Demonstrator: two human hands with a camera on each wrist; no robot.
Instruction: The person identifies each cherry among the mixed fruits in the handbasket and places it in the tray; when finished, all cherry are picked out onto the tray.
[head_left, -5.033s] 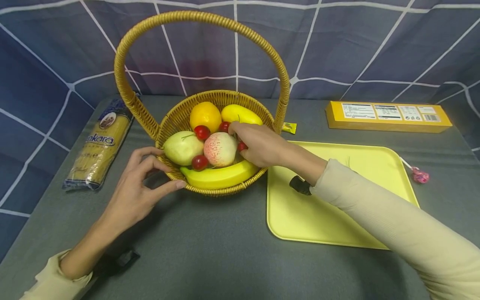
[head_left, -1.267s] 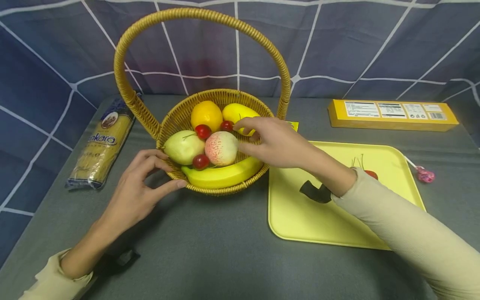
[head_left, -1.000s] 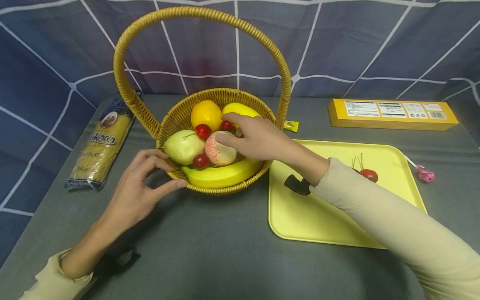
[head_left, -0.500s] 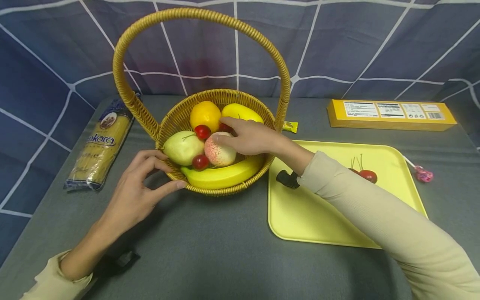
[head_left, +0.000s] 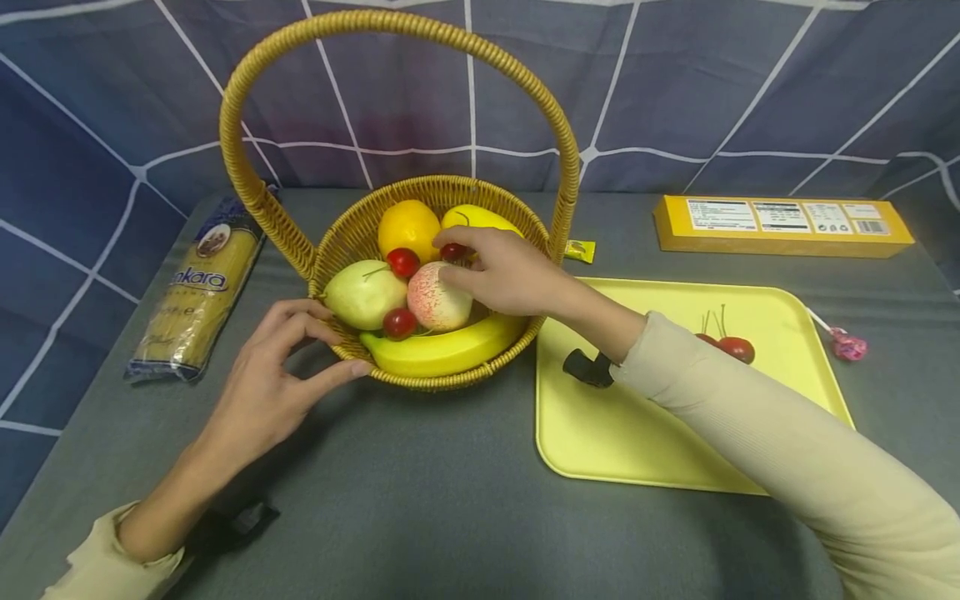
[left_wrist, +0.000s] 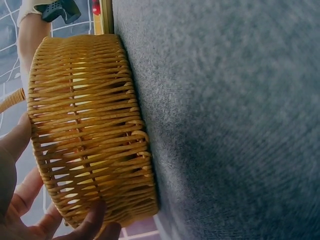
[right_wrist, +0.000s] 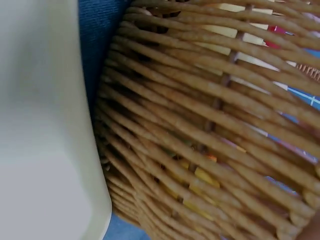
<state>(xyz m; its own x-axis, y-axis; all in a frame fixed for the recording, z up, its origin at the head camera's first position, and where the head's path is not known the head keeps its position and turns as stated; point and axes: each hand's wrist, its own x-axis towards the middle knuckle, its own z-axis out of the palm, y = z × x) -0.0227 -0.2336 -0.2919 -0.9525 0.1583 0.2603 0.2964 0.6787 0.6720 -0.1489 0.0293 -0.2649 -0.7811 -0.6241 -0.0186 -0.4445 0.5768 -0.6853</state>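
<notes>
A round wicker basket (head_left: 352, 223) with a tall handle holds an orange (head_left: 408, 229), a green pear-like fruit (head_left: 365, 296), a peach (head_left: 435, 300), a banana (head_left: 442, 354), a yellow fruit (head_left: 480, 218) and red cherries (head_left: 401, 323). My left hand (head_left: 273, 375) grips the basket's near-left rim, thumb in front; the left wrist view shows its fingers (left_wrist: 92, 220) against the wickerwork. Inside the basket, my right hand (head_left: 517, 271) pinches a cherry (head_left: 454, 252) between thumb and fingertips, just behind the peach. The right wrist view shows only basket weave and tray edge, the fingers hidden.
To the right lies a yellow tray (head_left: 600, 442) bearing two cherries (head_left: 737, 349), partly behind the right sleeve. A lollipop (head_left: 849, 343) sits beside it. A yellow box (head_left: 780, 237) and small yellow packet (head_left: 580, 251) lie behind; a pasta bag (head_left: 195, 300) is at left.
Five seconds ago my right hand was at a cherry right of the peach; that cherry has left the basket. The hand has since returned and taken another cherry. My left hand stays put.
</notes>
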